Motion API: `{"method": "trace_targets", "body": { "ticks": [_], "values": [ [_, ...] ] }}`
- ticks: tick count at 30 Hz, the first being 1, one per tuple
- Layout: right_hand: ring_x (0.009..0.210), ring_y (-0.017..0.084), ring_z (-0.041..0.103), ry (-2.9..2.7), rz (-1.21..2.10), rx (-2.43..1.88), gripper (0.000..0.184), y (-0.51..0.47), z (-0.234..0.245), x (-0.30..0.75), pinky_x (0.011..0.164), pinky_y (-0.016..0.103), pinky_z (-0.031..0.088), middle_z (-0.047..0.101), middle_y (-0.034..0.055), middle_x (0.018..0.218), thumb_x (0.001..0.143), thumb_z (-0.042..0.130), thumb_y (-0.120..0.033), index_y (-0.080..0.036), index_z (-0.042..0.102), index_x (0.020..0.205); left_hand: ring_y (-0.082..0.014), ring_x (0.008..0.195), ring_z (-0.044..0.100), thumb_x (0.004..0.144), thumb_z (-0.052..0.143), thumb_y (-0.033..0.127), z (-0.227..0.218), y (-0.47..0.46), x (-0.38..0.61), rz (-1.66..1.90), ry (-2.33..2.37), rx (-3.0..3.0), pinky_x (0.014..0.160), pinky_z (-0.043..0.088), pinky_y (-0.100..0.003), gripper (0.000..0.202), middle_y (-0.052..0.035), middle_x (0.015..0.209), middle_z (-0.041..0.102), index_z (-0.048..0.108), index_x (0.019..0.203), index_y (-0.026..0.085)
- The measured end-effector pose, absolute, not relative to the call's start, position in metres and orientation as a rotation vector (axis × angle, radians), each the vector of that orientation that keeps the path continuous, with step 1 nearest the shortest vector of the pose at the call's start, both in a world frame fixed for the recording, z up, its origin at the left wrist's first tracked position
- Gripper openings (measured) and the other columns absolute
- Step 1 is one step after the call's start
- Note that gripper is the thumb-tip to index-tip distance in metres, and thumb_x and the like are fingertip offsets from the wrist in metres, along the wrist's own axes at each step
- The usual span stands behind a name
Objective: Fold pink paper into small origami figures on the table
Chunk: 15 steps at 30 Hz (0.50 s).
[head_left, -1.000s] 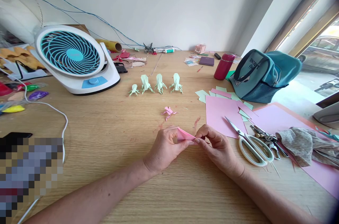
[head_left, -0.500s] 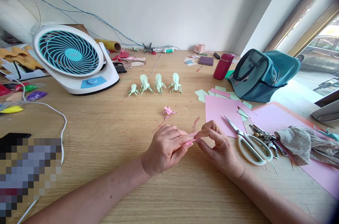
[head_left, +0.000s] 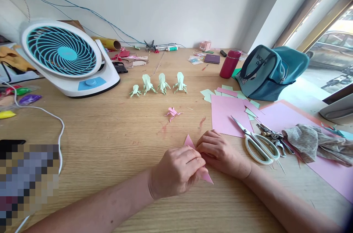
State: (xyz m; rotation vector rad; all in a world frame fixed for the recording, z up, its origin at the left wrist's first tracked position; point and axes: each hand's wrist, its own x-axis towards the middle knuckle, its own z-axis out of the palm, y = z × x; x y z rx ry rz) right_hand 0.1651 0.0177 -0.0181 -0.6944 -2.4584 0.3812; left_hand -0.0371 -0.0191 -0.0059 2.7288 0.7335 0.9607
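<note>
A piece of folded pink paper [head_left: 207, 178] lies between my hands, one pointed tip showing beyond my fingers and another below them. My left hand [head_left: 179, 168] is closed on it, thumb and fingers pinched together. From the other side my right hand [head_left: 217, 152] grips the same paper with curled fingers, which hide its middle. Just beyond sits a small pink origami figure [head_left: 173, 114] with thin legs. Farther back stand several pale green origami figures [head_left: 162, 83] in a row, the leftmost one smaller.
White-handled scissors [head_left: 260, 146] and keys [head_left: 275, 137] lie right of my hands, by a grey cloth [head_left: 306, 141]. Pink sheets [head_left: 230, 113] and green scraps are behind. A red flask [head_left: 230, 64], teal bag [head_left: 270, 75] and white fan [head_left: 66, 56] stand farther off.
The pink paper has turned, so its pointed tips now show above and below my fingers. Both hands have come closer together and lower, and the view has shifted slightly.
</note>
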Motion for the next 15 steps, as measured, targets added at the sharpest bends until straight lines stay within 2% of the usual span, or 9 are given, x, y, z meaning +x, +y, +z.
{"method": "trace_targets", "body": {
  "ticks": [4,10,12,15],
  "values": [
    [0.083,0.019,0.056,-2.506,0.409,-0.726,0.016,0.021,-0.020,0.168,0.076,0.035,0.043,0.067,0.0068,0.091,0.093,0.053,-0.009,-0.019,0.065,0.090,-0.0150,0.081,0.062,0.097,0.045,0.012,-0.017,-0.016,-0.034,0.806,0.889,2.753,0.074,0.054,-0.026,0.023,-0.0046,0.082,0.065,0.064,0.085,0.015],
    [0.082,0.020,0.058,-2.435,0.411,-0.831,0.023,0.024,-0.022,0.171,0.076,0.034,0.045,0.065,0.0069,0.088,0.091,0.049,-0.004,-0.020,0.066,0.092,-0.0194,0.086,0.061,0.091,0.057,0.016,-0.017,-0.018,-0.034,0.672,1.024,2.706,0.077,0.055,-0.032,0.011,-0.0047,0.086,0.064,0.061,0.081,0.016],
    [0.082,0.020,0.058,-2.426,0.417,-0.846,0.023,0.023,-0.023,0.171,0.076,0.034,0.046,0.065,0.0071,0.088,0.091,0.049,-0.005,-0.020,0.066,0.093,-0.0217,0.094,0.062,0.087,0.063,0.016,-0.015,-0.022,-0.034,0.623,1.058,2.681,0.084,0.055,-0.034,0.003,-0.0065,0.095,0.066,0.063,0.089,0.014],
    [0.080,0.020,0.057,-2.401,0.421,-0.885,0.020,0.023,-0.023,0.170,0.074,0.033,0.046,0.064,0.0067,0.086,0.092,0.049,-0.008,-0.020,0.065,0.093,-0.0258,0.115,0.059,0.085,0.066,0.016,-0.016,-0.026,-0.033,0.570,1.090,2.740,0.100,0.050,-0.036,0.034,-0.0135,0.120,0.065,0.060,0.117,0.007]
  ]
}}
